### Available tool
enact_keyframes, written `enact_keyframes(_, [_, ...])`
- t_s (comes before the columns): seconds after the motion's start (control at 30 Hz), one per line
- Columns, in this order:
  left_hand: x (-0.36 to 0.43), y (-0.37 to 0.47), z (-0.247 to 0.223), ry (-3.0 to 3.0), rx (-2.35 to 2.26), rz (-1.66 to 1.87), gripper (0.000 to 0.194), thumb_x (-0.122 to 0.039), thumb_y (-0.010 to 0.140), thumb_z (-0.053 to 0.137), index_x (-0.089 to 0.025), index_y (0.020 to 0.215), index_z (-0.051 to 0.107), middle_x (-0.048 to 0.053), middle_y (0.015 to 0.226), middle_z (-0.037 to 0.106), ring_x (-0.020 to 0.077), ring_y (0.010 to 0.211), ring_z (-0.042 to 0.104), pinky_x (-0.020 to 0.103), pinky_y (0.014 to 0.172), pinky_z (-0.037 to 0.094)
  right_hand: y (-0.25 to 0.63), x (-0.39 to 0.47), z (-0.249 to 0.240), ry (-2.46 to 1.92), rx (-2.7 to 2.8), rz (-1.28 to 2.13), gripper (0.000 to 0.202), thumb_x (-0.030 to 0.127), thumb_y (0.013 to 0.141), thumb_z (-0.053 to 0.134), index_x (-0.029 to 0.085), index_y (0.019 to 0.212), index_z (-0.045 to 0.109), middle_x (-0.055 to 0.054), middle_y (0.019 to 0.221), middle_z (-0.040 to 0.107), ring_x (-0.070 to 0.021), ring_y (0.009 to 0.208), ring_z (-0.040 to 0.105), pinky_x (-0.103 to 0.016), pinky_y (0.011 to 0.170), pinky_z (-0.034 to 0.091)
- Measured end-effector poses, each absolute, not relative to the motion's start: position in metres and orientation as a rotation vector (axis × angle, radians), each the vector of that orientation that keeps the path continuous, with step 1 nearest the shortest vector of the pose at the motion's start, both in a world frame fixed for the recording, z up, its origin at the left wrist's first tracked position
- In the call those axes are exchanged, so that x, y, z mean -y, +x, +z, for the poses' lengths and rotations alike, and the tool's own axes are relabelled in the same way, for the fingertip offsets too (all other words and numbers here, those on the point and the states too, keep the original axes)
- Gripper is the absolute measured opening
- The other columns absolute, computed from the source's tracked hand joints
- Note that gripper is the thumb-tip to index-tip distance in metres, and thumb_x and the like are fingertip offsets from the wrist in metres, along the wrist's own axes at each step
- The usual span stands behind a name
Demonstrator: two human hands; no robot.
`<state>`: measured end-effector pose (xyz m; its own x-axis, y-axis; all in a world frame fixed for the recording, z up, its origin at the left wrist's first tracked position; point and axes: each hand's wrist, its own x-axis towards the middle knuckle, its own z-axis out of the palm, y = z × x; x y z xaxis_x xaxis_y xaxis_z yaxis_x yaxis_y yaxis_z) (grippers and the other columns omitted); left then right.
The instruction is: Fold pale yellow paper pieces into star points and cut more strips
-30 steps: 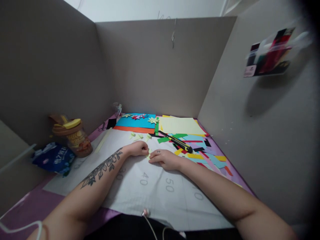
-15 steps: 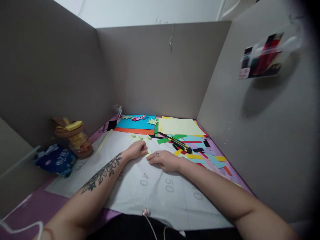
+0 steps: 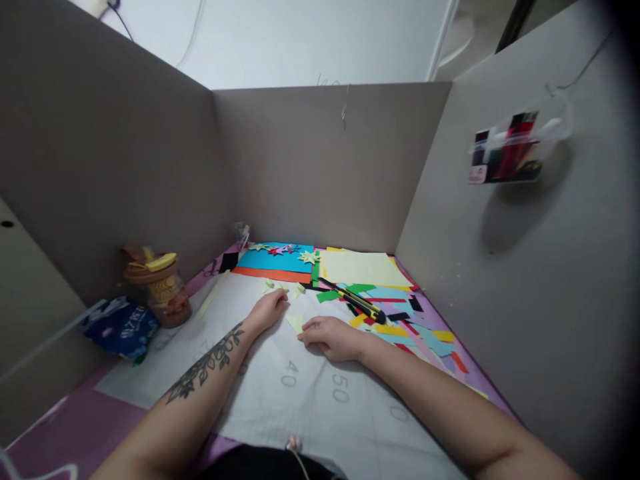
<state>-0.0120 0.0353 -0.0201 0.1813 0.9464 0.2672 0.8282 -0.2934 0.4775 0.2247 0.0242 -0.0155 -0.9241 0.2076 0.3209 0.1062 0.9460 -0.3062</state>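
A small pale yellow-green piece of paper [image 3: 295, 324] lies on the white sheet [image 3: 260, 387]. At its right edge are the fingertips of my right hand [image 3: 329, 337], pressed together on it. My left hand [image 3: 269, 310] is to the left, fingers curled inward, apart from that piece; whatever may be inside is hidden. Just beyond my left hand sit several small folded pale green paper pieces [image 3: 299, 289]. A black and yellow utility knife [image 3: 357, 303] rests to the right, on coloured paper strips [image 3: 400, 317].
Folded paper stars [image 3: 309, 257] lie on blue paper [image 3: 273, 260] at the back, beside a pale yellow sheet stack [image 3: 360, 268]. A brown cup with a yellow lid [image 3: 165, 293] and a blue packet [image 3: 120, 327] stand left. Grey partitions [image 3: 325, 167] surround the table; a clear bag [image 3: 510, 153] hangs right.
My left hand has come away from the paper piece, up and to the left. My right hand stays at the piece, which shows more now. The camera view has tilted up slightly.
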Motion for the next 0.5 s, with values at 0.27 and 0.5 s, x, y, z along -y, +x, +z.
enact_keyframes(0.27, [-0.019,-0.011,-0.001,2.298,-1.454,0.588,0.018,-0.034,0.071,0.061,-0.018,0.077,0.065,0.003,0.085,0.06,0.0186,0.086,0.051,0.026,0.077,0.04,0.224,-0.023,-0.018,-0.228,2.732,0.334,0.029,0.006,0.072,0.052,0.02,0.095,0.063,-0.007,0.101,0.068,-0.0191,0.106,0.058,-0.031,0.084,0.049])
enact_keyframes(0.5, [-0.013,-0.005,0.002,2.021,-1.306,0.726,0.014,-0.03,0.076,0.053,-0.016,0.075,0.054,-0.002,0.067,0.053,0.0112,0.062,0.047,0.022,0.058,0.038,0.223,-0.021,-0.016,-0.213,2.569,0.264,0.025,0.007,0.074,0.053,0.022,0.092,0.06,-0.006,0.1,0.068,-0.021,0.105,0.057,-0.04,0.095,0.04])
